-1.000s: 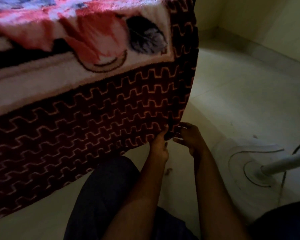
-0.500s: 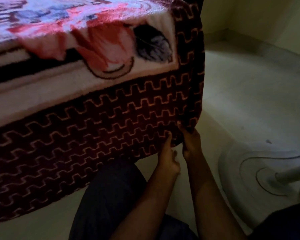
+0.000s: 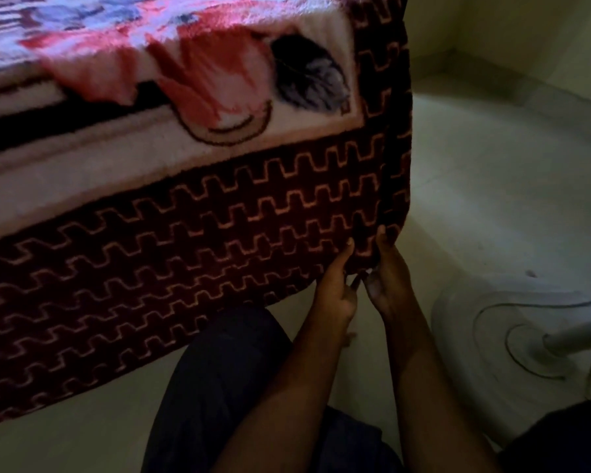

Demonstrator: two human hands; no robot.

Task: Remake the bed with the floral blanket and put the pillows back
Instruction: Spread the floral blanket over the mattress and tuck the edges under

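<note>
Blanket [image 3: 219,216] corner hangs pinched between left hand [image 3: 335,290] and right hand [image 3: 388,285].

The floral blanket [image 3: 191,206], filling the upper left of the frame, is thick plush cloth with a fuzzy, matt pile. The floor [image 3: 492,186] at right looks smooth and hard, with a faint sheen. The fan base [image 3: 468,322], lower right, is smooth white plastic. The trousers [image 3: 219,370] are dark matt cloth.
</note>
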